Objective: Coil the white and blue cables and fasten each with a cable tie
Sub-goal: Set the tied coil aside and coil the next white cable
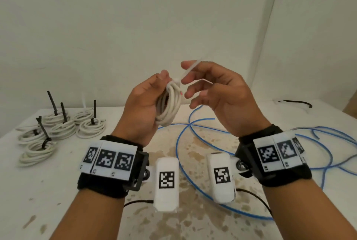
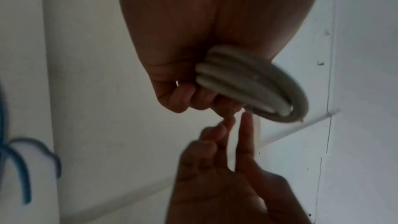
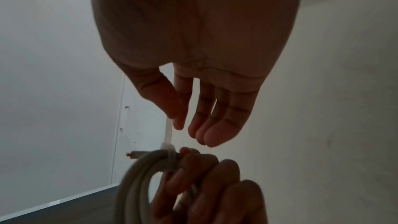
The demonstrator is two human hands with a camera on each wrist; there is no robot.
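My left hand (image 1: 150,96) grips a coil of white cable (image 1: 170,104) upright above the table, thumb at the coil's top. A white cable tie (image 1: 190,69) wraps the top of the coil, its tail slanting up to the right. My right hand (image 1: 210,85) pinches that tail between thumb and index finger, the other fingers loosely spread. In the right wrist view the tie (image 3: 168,134) runs from the coil (image 3: 133,180) up behind the thumb. In the left wrist view the coil (image 2: 247,88) sits in my palm. The blue cable (image 1: 180,143) lies loose on the table.
Several white coils (image 1: 61,129) bound with black ties lie at the table's left. Loops of blue cable (image 1: 328,143) spread to the right. A black cable (image 1: 297,102) lies at the back right. The tabletop (image 1: 193,224) is stained. A wall stands close behind.
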